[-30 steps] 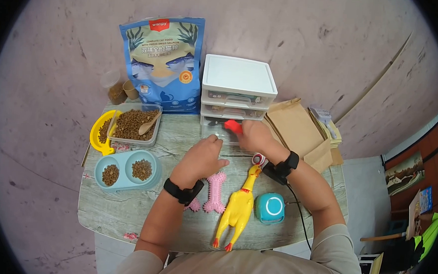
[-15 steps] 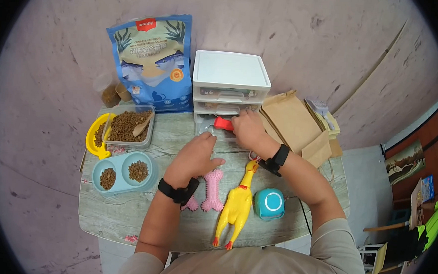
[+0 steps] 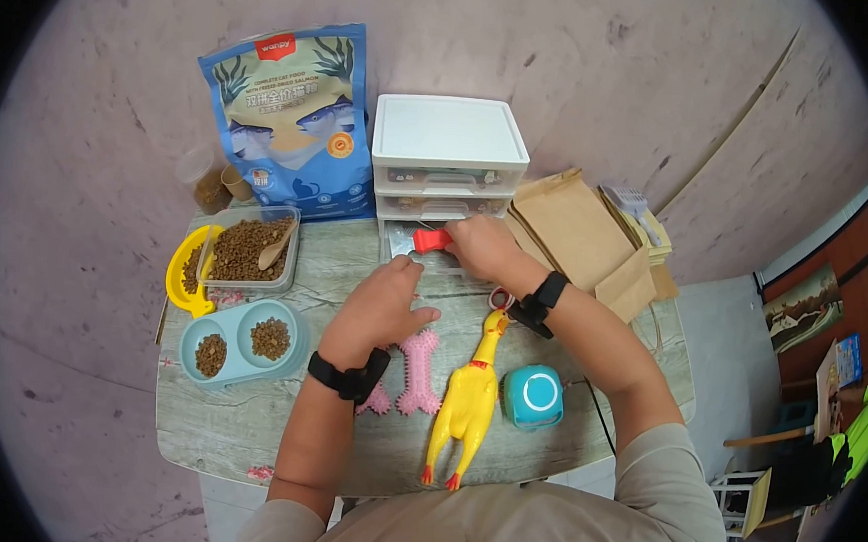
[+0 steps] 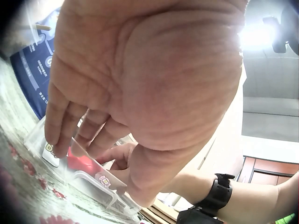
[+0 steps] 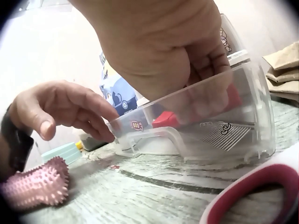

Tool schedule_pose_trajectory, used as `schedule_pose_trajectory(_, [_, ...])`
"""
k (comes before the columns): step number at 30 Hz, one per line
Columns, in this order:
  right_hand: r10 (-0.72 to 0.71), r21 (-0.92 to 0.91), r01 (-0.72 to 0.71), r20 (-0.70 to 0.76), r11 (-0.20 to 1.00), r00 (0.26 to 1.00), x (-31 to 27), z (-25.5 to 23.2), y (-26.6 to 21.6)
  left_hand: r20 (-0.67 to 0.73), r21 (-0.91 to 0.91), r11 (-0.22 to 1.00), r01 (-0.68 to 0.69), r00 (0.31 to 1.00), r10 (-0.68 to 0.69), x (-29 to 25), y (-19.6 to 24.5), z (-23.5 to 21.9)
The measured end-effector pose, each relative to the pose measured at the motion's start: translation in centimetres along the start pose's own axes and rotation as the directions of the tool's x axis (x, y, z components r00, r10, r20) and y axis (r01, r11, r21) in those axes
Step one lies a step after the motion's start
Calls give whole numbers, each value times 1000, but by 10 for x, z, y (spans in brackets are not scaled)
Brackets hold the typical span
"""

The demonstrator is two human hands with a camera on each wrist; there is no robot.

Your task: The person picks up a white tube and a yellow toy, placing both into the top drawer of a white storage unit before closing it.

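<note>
My right hand (image 3: 485, 246) grips a red-handled tool (image 3: 432, 240) with its fingers curled round the handle. Hand and tool are inside the pulled-out clear bottom drawer (image 5: 135, 140) of a small white cabinet (image 3: 452, 131). A grey part shows at the tool's left end in the head view. Through the drawer wall in the right wrist view, a row of thin metal teeth (image 5: 226, 135) is visible below the hand. My left hand (image 3: 377, 307) is palm down, fingers extended, its fingertips right at the drawer's front left corner.
A pink spiky bone toy (image 3: 418, 371), yellow rubber chicken (image 3: 465, 412), teal box-shaped item (image 3: 534, 396) and scissors (image 5: 247, 186) lie in front. To the left are a twin bowl (image 3: 243, 344), a kibble tub (image 3: 294, 253) and a cat food bag (image 3: 294, 123); paper bags (image 3: 580, 235) lie right.
The head view has shifted, so the table's things sit a little further left. My right hand keeps hold of the red-handled tool, which lies more level in the drawer. My left hand stays at the corner.
</note>
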State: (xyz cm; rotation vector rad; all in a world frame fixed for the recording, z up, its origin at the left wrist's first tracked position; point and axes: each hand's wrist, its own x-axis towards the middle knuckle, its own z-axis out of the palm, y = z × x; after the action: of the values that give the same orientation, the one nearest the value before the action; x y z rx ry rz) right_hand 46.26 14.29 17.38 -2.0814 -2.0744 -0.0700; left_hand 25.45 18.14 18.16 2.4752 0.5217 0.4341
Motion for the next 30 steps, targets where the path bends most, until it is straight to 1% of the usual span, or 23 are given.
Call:
schedule_pose_trajectory(1, [41,-83,-38,31,996,999,2,-2,-4,-3,3,1000,-5,1000,5,0,0,0])
schedule_pose_trajectory(2, [42,-81,-39,31,996,999,4,-3,-6,-1,4,1000,-5,1000,5,0,0,-1])
schedule_pose_trajectory(4, [90,-206,-88,1,975,996,7,-4,-9,2,-1,1000,-4,1000,4,0,0,-2])
schedule_pose_trajectory(8, [111,-265,-114,-27,958,993,7,-1,-7,11,-5,1000,11,1000,-11,0,-1,-2])
schedule_pose_trajectory(10, [146,-194,-137,33,971,989,6,-7,-7,46,24,999,35,998,-36,1,-2,-3])
schedule_pose_trajectory(11, [142,-197,-133,34,971,989,4,-12,-6,41,22,999,36,998,-37,2,-3,-3])
schedule_pose_trajectory(13, [146,-50,-153,-122,987,982,-9,-30,-6,34,14,1000,17,999,-17,1,-4,-3])
schedule_pose_trajectory(14, [137,-52,-144,-118,988,984,-17,-39,-6,27,11,1000,23,999,-24,0,-4,-4])
schedule_pose_trajectory(16, [166,94,-154,-131,984,977,-35,-55,-3,42,1,999,39,998,-39,0,-2,-5])
schedule_pose_trajectory(17, [162,91,-151,-129,984,978,-45,-56,3,39,-2,999,41,998,-41,0,-2,-5])
schedule_pose_trajectory(18, [115,73,-115,5,991,993,-55,-56,8,35,1,999,45,998,-45,0,-2,-3])
schedule_pose_trajectory(19, [69,60,-78,138,995,988,-64,-55,11,32,6,999,48,998,-48,1,-1,-2])
schedule_pose_trajectory(20, [72,59,-80,137,995,988,-71,-54,12,33,5,999,45,998,-46,0,-1,-1])
schedule_pose_trajectory(21, [83,20,-92,288,996,954,-79,-52,12,16,9,999,35,999,-35,0,0,-1])
schedule_pose_trajectory(22, [98,-19,-99,430,995,898,-85,-51,11,-2,14,1000,23,1000,-23,0,0,-1])
schedule_pose_trajectory(23, [102,-32,-99,468,995,878,-89,-46,11,-1,17,1000,18,1000,-18,0,0,-1])
schedule_pose_trajectory(24, [105,-32,-102,463,994,880,-94,-42,11,4,23,1000,18,1000,-18,0,0,-1])
schedule_pose_trajectory(26, [60,166,-146,438,975,897,-100,-34,12,6,35,999,14,1000,-14,1,0,-1])
schedule_pose_trajectory(30, [52,124,-110,396,986,917,-100,-29,13,0,31,999,13,1000,-13,-1,-2,0])
